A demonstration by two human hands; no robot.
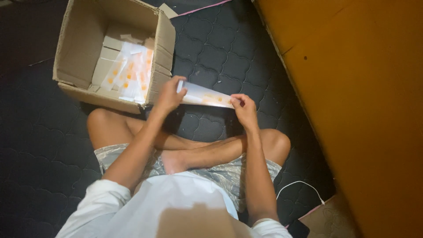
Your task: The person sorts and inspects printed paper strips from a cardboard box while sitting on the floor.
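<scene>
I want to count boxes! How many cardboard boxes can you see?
1. The open cardboard box sits on the dark quilted mat, in front of the person's left knee. Others may lie outside the view.

I see my left hand (168, 94) and right hand (243, 109) pinching a long clear packet (204, 95) between them, cardboard box (112, 53) beyond my left

Dark quilted mat (220, 53) lies open at upper centre, between the cardboard box (79, 48) at upper left and the orange panel (352, 110) closing off the right. Crossed legs (198, 150) block lower centre.
</scene>
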